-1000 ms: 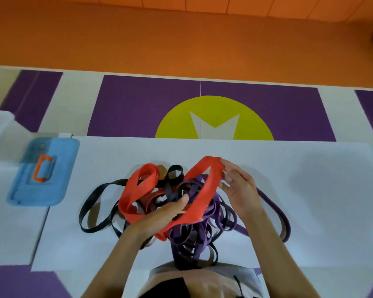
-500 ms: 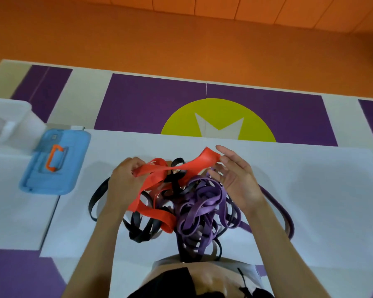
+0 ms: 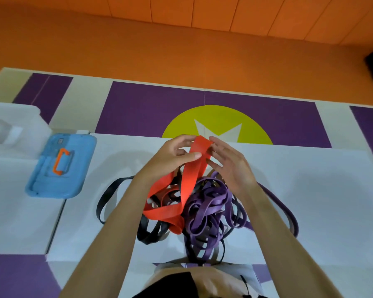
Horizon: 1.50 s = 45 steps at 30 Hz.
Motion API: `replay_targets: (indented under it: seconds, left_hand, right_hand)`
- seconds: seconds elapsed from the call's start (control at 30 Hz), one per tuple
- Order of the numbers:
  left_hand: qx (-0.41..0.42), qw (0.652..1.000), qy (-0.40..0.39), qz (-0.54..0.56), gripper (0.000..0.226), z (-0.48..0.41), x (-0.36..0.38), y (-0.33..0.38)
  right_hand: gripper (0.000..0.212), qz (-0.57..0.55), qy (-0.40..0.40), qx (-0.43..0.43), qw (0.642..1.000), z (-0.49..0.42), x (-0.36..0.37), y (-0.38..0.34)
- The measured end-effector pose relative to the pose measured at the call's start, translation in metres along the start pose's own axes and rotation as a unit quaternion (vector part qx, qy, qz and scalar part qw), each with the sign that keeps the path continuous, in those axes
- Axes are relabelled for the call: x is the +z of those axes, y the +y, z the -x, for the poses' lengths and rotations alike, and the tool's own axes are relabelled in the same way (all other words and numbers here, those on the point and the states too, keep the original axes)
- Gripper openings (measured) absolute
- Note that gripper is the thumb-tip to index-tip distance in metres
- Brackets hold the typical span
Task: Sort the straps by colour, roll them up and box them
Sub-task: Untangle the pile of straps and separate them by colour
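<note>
While left hand [image 3: 174, 155] pinches red strap [image 3: 188, 183] at 12 o'clock, right hand [image 3: 230, 168] lies open against it. Tail looks caught among purple straps [image 3: 207, 203], 5 o'clock; pulling may drag the pile.

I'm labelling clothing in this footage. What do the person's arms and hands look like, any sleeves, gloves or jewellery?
The left forearm and right forearm are bare down to the frame's bottom edge; no sleeves show. The left hand and right hand wear no gloves, and no ring, watch or wristband is visible.
</note>
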<state>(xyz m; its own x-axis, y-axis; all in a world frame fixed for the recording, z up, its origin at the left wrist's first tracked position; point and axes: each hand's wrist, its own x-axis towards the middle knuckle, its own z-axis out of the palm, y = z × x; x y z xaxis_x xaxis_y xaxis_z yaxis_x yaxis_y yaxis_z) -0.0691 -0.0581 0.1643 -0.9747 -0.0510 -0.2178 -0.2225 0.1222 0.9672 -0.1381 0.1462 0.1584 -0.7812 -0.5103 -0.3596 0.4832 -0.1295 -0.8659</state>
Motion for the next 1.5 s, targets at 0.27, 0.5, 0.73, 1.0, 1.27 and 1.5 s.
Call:
replay_targets:
  seconds: [0.27,0.5,0.73,1.0,1.27,1.5]
  left_hand:
    - [0.028,0.987,0.160,-0.003,0.037,0.023,-0.028,-0.004]
    - [0.032,0.966,0.249,-0.056,0.020,0.067,-0.063,0.002]
    - [0.022,0.969,0.206,-0.131,0.021,0.080,-0.079,-0.005]
    - [-0.026,0.915,0.207,-0.346,0.047,0.048,-0.076,-0.066]
    - [-0.223,0.922,0.051,-0.312,0.093,0.031,-0.036,-0.157]
    - [-0.262,0.852,0.178,-0.417,0.057,0.032,-0.001,-0.189]
  right_hand:
    - [0.026,0.011,0.044,0.027,0.999,-0.008,-0.005,0.069]
    - [0.033,0.419,0.029,0.058,0.906,-0.037,-0.007,0.148]
    - [0.036,0.673,-0.111,0.150,0.716,-0.059,0.008,0.182]
    - [0.016,0.445,-0.013,0.058,0.893,-0.026,-0.008,0.168]
    - [0.042,0.317,0.047,0.079,0.944,0.019,-0.059,0.118]
    - [0.016,0.307,0.097,0.093,0.942,0.041,-0.081,0.110]
